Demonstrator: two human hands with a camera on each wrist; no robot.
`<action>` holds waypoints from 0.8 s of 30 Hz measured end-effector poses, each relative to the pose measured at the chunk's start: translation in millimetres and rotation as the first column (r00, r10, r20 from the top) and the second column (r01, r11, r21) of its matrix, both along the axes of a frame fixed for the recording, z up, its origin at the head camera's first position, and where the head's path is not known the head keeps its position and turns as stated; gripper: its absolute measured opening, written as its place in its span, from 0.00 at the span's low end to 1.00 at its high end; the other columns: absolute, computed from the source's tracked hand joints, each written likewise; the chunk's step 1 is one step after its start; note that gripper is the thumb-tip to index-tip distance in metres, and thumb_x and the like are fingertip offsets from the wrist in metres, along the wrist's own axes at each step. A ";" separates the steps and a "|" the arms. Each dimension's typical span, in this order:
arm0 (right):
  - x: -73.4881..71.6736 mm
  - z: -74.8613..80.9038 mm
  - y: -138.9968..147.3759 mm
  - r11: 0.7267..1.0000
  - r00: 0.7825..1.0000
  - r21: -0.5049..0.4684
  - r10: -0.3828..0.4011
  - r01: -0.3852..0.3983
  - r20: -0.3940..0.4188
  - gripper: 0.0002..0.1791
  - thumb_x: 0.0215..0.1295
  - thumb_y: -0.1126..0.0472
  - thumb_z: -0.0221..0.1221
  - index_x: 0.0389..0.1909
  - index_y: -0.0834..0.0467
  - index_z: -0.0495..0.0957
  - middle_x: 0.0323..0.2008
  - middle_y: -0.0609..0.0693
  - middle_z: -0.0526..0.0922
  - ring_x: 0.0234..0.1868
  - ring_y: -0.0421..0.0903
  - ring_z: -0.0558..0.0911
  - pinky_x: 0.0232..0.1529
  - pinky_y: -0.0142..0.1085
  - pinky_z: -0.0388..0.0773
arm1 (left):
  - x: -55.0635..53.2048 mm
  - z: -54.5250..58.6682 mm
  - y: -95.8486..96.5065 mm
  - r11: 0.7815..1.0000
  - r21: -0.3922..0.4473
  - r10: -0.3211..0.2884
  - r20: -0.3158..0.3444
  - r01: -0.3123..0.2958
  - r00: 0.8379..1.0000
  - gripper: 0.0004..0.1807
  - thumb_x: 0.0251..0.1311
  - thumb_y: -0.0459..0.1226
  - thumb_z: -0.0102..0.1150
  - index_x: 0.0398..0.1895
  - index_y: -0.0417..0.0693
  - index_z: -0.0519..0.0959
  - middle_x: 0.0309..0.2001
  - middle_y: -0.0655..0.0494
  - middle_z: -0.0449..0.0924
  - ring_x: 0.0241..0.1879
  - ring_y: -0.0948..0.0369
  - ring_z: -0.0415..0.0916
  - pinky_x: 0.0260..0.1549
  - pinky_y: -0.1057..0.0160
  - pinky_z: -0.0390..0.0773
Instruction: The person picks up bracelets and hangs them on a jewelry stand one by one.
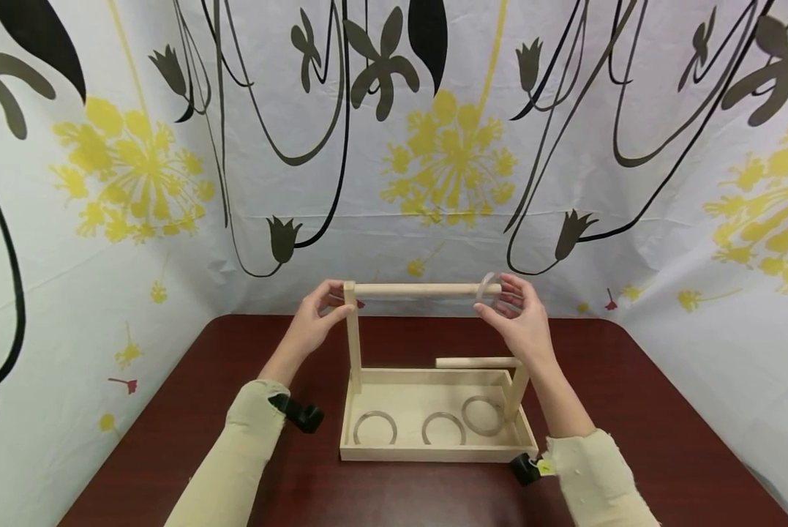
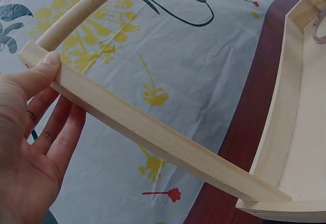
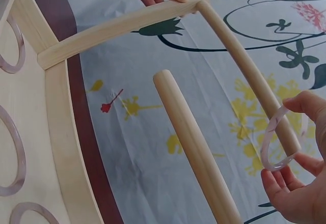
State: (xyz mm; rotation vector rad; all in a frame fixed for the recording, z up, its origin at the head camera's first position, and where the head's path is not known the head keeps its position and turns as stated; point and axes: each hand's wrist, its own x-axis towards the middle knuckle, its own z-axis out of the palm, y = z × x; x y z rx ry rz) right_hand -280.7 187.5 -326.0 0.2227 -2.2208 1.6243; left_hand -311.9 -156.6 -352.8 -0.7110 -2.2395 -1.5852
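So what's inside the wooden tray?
The tray holds three rings and the feet of two posts; its front wall hides the near edges of two rings.

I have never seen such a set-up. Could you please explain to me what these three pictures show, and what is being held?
There is no robot here: these are a person's two bare hands. The wide picture comes from a camera worn on the head; the other two come from cameras worn on the left and right wrists.

On the dark red table stands a wooden tray with two posts bearing rods. The left hand pinches the tall post near its top. The right hand holds a pale ring around the upper rod, near its free end. Three more rings are in the tray.
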 end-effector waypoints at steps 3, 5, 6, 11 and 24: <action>-1.1 -1.1 -1.8 1.000 1.000 -0.004 0.004 -0.004 0.027 0.40 0.61 0.62 0.68 0.72 0.61 0.62 0.67 0.60 0.70 0.64 0.53 0.74 0.65 0.41 0.74 | 0.2 -0.3 -0.2 1.000 0.001 -0.003 0.002 0.003 1.000 0.18 0.66 0.31 0.60 0.58 0.37 0.74 0.48 0.36 0.81 0.48 0.57 0.78 0.51 0.64 0.78; -1.9 -2.0 -3.0 1.000 0.999 -0.006 0.003 -0.003 0.045 0.40 0.61 0.61 0.68 0.72 0.60 0.62 0.67 0.59 0.70 0.64 0.53 0.74 0.66 0.42 0.73 | 0.1 -0.6 -0.3 1.000 0.001 -0.006 0.000 0.006 1.000 0.18 0.66 0.31 0.60 0.57 0.37 0.74 0.48 0.36 0.81 0.48 0.56 0.78 0.52 0.63 0.77; -2.3 -2.4 -3.8 1.000 0.999 -0.009 0.005 -0.005 0.051 0.40 0.61 0.61 0.68 0.72 0.60 0.62 0.67 0.59 0.70 0.64 0.53 0.74 0.66 0.43 0.73 | 0.1 -0.8 -0.4 1.000 0.000 -0.007 0.000 0.007 1.000 0.18 0.66 0.31 0.60 0.58 0.37 0.74 0.48 0.36 0.81 0.48 0.56 0.78 0.52 0.62 0.77; -3.1 -3.7 -8.1 1.000 0.997 -0.023 0.004 -0.003 0.071 0.40 0.61 0.60 0.68 0.72 0.60 0.63 0.67 0.59 0.71 0.65 0.54 0.75 0.67 0.45 0.72 | 0.2 -0.6 -0.3 1.000 -0.002 -0.014 0.004 0.014 1.000 0.18 0.67 0.31 0.60 0.58 0.38 0.73 0.49 0.37 0.80 0.49 0.50 0.78 0.54 0.54 0.77; -2.0 -7.8 -20.3 0.981 0.987 -0.193 0.061 -0.032 0.146 0.36 0.64 0.59 0.66 0.72 0.56 0.64 0.64 0.52 0.70 0.68 0.51 0.71 0.57 0.24 0.72 | 0.0 -0.4 -0.4 1.000 -0.015 0.003 0.018 -0.003 1.000 0.18 0.68 0.32 0.59 0.59 0.39 0.73 0.51 0.38 0.78 0.48 0.49 0.78 0.49 0.57 0.77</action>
